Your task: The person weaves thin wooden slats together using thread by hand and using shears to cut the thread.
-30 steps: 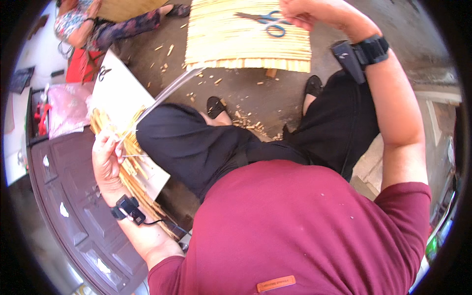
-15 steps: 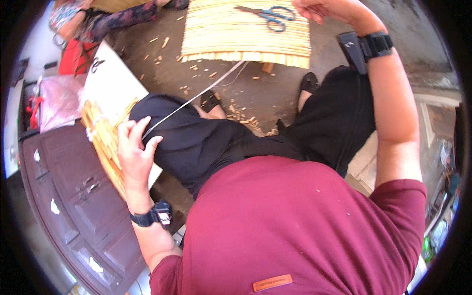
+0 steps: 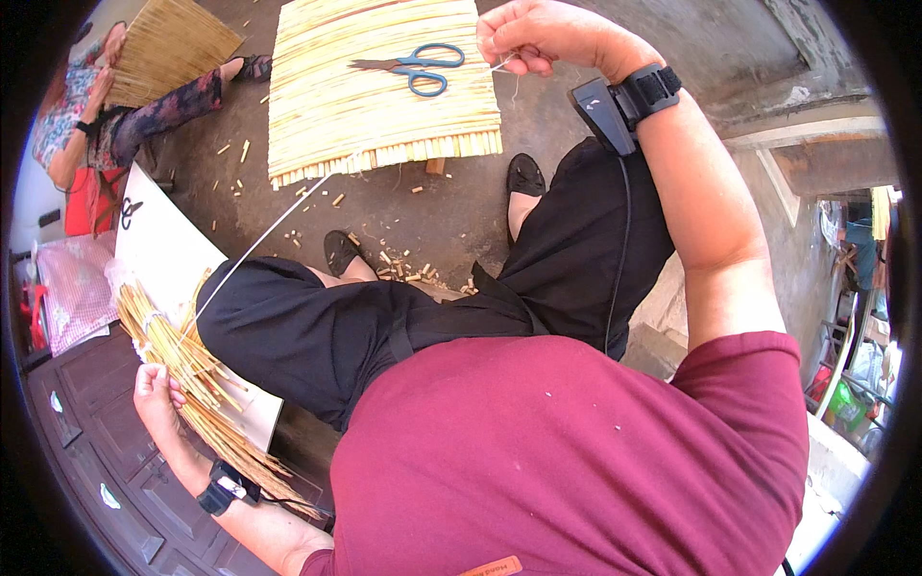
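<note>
A mat of pale straw-coloured sticks (image 3: 384,106) lies in front of me, with blue-handled scissors (image 3: 423,67) resting on top. At its right edge, my right hand (image 3: 547,36) is closed on a thin white string (image 3: 501,65), pinching it between fingers and thumb. Another length of white cord (image 3: 274,230) runs from the near edge of the mat down over my left thigh. My left hand (image 3: 158,392) is beside a bundle of thin sticks (image 3: 197,384), its fingers curled together; what they hold, if anything, cannot be made out.
The bundle rests on a white board (image 3: 173,226) at my left, where small dark scissors (image 3: 129,211) also lie. A dark brown panelled cabinet (image 3: 106,451) stands alongside. Cut stick ends (image 3: 408,269) litter the floor. At the far left a seated person (image 3: 86,125) holds another mat (image 3: 178,48).
My left hand has moved from the cord down and left to the stick bundle, its fingers now curled. The view has shifted, and my right hand stays by the mat's right edge.
</note>
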A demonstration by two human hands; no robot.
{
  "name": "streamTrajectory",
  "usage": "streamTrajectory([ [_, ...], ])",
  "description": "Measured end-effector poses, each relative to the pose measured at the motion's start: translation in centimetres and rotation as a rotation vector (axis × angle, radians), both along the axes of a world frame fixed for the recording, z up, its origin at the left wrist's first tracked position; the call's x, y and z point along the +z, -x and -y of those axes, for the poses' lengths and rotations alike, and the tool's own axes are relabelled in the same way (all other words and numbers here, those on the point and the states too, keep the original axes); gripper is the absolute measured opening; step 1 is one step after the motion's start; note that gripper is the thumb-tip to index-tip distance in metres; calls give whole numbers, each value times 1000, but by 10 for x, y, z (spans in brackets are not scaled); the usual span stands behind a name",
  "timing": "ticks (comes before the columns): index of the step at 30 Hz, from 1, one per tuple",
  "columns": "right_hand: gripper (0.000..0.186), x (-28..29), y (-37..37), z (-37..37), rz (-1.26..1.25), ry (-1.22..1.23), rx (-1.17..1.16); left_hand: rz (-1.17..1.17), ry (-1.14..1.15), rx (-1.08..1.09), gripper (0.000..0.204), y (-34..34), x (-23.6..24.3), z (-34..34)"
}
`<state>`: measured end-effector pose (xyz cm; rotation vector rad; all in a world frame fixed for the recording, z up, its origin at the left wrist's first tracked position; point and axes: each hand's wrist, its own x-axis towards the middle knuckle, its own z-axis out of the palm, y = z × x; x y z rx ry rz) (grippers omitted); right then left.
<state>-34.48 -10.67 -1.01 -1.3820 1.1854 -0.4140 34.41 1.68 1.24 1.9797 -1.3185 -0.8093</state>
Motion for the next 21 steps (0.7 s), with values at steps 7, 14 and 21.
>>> streamTrajectory([
  [7, 11, -3, 7, -11, -306, -43, 176, 113, -149, 276, 16, -74, -48, -12],
  [14, 14, -3, 26, -17, -393, 37, 83, 350, -172, 473, 15, -129, -40, -36],
  [21, 14, -28, 75, -18, -427, 172, -233, 69, 80, 584, 14, -212, -13, -42],
])
